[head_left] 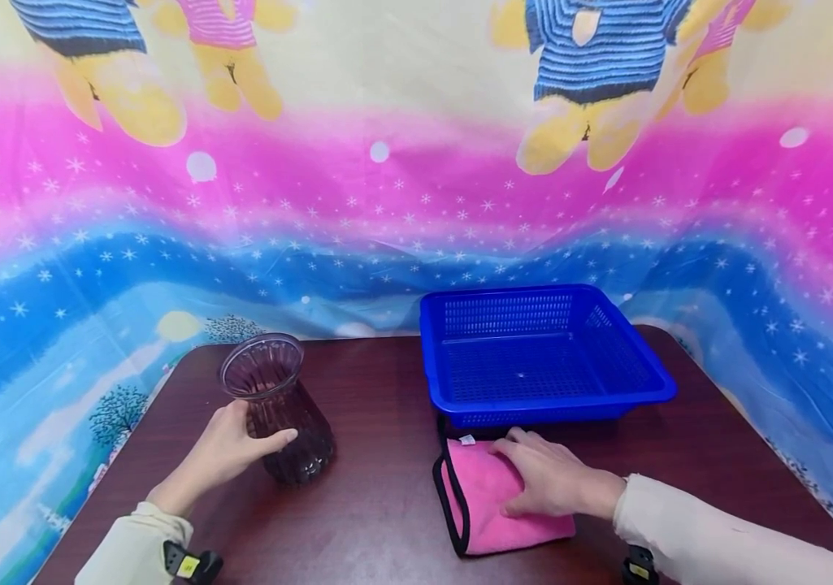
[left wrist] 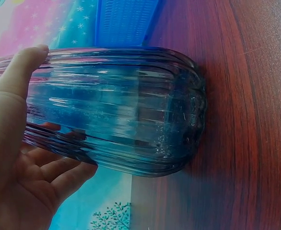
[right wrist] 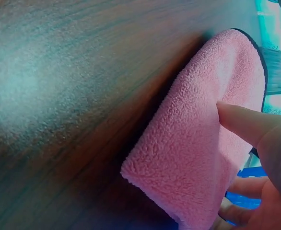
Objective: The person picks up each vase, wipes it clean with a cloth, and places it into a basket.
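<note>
A purple-tinted ribbed glass vase (head_left: 297, 431) with a flared rim stands on the left of the table. My left hand (head_left: 229, 443) holds it around the narrower upper part, thumb on the near side; in the left wrist view, the fingers (left wrist: 66, 175) curve behind the glass (left wrist: 116, 105). On the right lies a folded pink towel (head_left: 485, 496) with black edging and a small white tag. My right hand (head_left: 544, 475) grips this towel from above. The right wrist view has the thumb pressing into the pink pile (right wrist: 188, 129), while the other fingers reach its far side, their tips partly hidden.
A blue plastic basket (head_left: 555, 406) with perforated walls stands at the back right, just behind the towel, nothing visible inside. The dark red-brown wooden table (head_left: 379, 520) ends at a printed fabric backdrop (head_left: 357, 203) that surrounds its back and sides.
</note>
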`<action>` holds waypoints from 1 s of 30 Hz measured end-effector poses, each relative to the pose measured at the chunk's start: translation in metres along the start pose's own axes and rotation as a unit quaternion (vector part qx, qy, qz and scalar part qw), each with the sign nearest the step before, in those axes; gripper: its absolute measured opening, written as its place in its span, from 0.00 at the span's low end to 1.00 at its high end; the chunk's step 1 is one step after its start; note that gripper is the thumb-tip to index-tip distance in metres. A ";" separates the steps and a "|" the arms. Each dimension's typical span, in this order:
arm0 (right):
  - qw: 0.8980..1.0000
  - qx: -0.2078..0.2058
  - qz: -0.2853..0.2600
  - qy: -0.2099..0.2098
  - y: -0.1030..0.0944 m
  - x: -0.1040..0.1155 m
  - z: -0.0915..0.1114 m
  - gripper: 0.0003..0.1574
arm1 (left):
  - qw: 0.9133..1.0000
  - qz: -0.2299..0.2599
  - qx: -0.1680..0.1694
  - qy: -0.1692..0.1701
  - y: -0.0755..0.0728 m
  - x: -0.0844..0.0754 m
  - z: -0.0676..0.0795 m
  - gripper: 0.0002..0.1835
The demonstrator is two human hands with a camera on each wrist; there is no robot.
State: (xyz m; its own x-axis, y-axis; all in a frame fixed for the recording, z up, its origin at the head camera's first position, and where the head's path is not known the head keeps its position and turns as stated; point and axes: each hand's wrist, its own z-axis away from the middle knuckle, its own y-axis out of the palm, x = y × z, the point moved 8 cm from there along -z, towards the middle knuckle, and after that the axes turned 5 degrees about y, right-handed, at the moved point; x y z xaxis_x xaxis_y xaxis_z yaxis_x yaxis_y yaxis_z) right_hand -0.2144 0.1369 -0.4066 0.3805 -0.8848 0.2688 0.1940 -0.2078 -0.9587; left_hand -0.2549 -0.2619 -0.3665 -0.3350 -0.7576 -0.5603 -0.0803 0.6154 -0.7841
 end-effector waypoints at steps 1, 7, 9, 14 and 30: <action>1.000 -0.001 0.004 -0.001 0.000 0.000 0.001 0.50 | 1.000 0.001 0.000 -0.001 0.000 0.000 0.000 0.27; 0.999 -0.008 0.027 -0.015 0.001 0.002 0.005 0.56 | 1.000 0.002 -0.001 -0.002 0.000 0.000 0.000 0.28; 0.999 -0.010 0.031 -0.017 0.002 0.002 0.006 0.58 | 1.000 0.001 -0.001 -0.001 -0.001 0.000 0.000 0.28; 1.000 -0.012 0.015 -0.015 0.003 0.000 0.010 0.60 | 1.000 0.003 0.003 -0.002 0.000 -0.001 0.001 0.28; 0.984 -0.175 -0.010 -0.015 -0.046 0.005 0.022 0.26 | 1.000 0.008 0.000 -0.006 0.001 0.002 0.001 0.26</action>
State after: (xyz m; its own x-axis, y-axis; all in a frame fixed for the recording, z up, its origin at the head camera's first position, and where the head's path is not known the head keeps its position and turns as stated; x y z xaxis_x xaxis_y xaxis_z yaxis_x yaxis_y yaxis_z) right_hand -0.2019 0.1510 -0.3593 0.4074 -0.8674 0.2858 -0.1193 -0.3608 -0.9250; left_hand -0.2550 -0.2629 -0.3684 -0.3247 -0.7497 -0.5767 -0.0749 0.6282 -0.7744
